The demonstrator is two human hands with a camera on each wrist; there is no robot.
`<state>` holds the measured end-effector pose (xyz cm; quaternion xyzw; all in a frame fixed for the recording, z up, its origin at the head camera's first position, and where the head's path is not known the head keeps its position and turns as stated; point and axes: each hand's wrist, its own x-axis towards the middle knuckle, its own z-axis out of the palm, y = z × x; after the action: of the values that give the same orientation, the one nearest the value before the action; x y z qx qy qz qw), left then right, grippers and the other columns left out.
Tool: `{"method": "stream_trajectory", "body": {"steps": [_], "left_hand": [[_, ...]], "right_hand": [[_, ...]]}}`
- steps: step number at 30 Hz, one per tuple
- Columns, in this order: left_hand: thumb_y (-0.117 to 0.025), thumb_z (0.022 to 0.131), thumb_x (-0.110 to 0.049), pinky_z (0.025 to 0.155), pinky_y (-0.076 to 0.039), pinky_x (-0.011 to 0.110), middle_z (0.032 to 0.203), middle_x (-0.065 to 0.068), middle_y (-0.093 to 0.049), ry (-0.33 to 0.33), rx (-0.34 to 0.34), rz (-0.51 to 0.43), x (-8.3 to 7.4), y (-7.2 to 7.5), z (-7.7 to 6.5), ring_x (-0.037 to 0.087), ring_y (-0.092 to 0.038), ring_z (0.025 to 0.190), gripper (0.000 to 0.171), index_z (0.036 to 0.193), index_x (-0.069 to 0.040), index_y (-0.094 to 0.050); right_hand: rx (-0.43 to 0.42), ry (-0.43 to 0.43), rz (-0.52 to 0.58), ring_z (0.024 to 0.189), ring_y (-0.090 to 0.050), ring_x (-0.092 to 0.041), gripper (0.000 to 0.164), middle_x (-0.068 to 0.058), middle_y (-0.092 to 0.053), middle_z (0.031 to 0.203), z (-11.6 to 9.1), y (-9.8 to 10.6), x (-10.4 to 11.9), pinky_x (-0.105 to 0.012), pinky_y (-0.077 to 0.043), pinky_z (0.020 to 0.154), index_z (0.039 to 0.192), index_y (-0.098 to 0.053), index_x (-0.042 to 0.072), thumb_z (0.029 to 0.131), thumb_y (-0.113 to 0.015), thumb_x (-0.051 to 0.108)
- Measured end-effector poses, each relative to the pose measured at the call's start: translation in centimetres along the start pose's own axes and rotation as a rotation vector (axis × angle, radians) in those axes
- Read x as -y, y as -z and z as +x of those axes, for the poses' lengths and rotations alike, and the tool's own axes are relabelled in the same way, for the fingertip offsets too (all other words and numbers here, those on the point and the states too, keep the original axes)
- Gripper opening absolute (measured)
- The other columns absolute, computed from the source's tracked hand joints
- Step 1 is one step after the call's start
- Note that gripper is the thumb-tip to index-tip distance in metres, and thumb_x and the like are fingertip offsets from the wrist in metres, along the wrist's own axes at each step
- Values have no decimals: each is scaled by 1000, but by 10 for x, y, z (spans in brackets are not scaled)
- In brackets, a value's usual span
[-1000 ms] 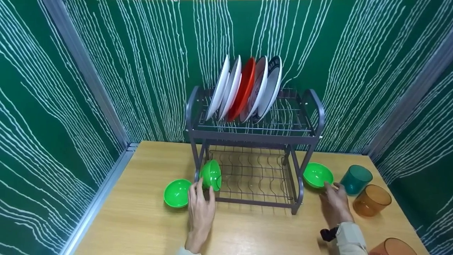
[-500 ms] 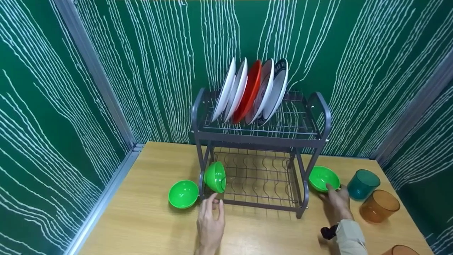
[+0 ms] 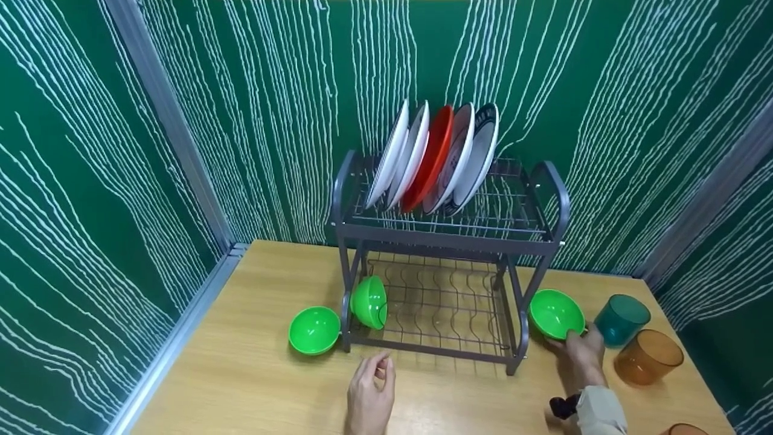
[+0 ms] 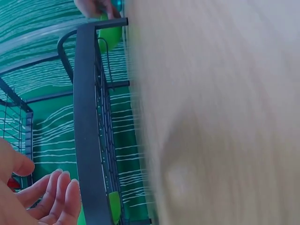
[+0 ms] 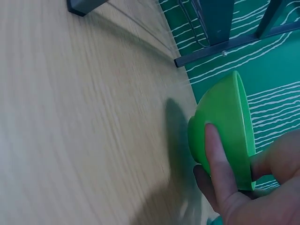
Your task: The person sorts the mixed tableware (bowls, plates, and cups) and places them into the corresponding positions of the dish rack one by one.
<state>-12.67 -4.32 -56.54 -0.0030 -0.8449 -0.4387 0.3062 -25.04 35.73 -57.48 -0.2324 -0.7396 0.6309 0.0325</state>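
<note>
My right hand (image 3: 584, 353) pinches the near rim of a green bowl (image 3: 554, 311) to the right of the rack, thumb inside and fingers under its outer wall. In the right wrist view that bowl (image 5: 222, 126) is lifted off the table, its shadow beside it. My left hand (image 3: 371, 393) hangs before the rack's front left, fingers loosely bent and holding nothing. Behind it a second green bowl (image 3: 366, 301) stands tilted on its side in the lower tier of the dark dish rack (image 3: 444, 238). A third green bowl (image 3: 314, 331) sits upright on the table, left of the rack.
Several plates, one of them red (image 3: 430, 160), lean in the upper tier. At the right stand a teal cup (image 3: 621, 320) and an orange cup (image 3: 647, 357), with another orange cup (image 3: 685, 429) cut off at the bottom edge. Green patterned panels (image 3: 272, 121) surround the table.
My left hand has drawn back from the bowl in the rack toward me. My right hand has taken the right-hand bowl by its rim and raised it slightly.
</note>
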Motion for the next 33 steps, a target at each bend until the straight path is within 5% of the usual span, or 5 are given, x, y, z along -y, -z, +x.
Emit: {"method": "stream_trajectory", "body": {"steps": [7,12,22,29,33], "left_hand": [[-66,88,-8,52,-45,17,79,-11,-60,11,14,-64,4,-4,-10,1,-54,65,8,95,-8,-69],[-63,91,-13,54,-48,19,75,-12,-57,101,89,-116,2,-3,-15,0,-53,65,10,94,-6,-69],[-62,93,-22,59,-49,19,76,-13,-58,270,232,-207,-7,-4,-17,1,-54,68,14,96,-10,-69],[-61,94,-25,60,-49,19,78,-12,-59,280,256,-264,-10,-10,-21,2,-55,69,16,97,-12,-69],[-60,94,-30,61,-49,19,78,-12,-59,300,294,-280,-12,-13,-23,3,-55,71,20,98,-13,-69]], "right_hand": [[47,-1,34,126,-35,-37,61,-32,-12,149,-18,8,1,-30,-54,81,149,-3,-4,94,-31,-3],[73,-38,162,119,-46,-29,64,-29,-9,150,-33,10,1,-35,-53,85,150,0,-1,94,-30,-7],[70,-125,211,135,-27,-28,69,-18,-2,156,-56,16,1,-33,-48,94,152,4,9,95,-32,-4],[108,-184,201,138,-20,-25,68,-11,4,158,-79,24,1,-41,-33,107,152,8,20,99,-31,2],[138,-190,165,141,-12,-27,68,-11,7,158,-91,28,3,-45,-25,110,151,11,17,99,-30,2]]}}
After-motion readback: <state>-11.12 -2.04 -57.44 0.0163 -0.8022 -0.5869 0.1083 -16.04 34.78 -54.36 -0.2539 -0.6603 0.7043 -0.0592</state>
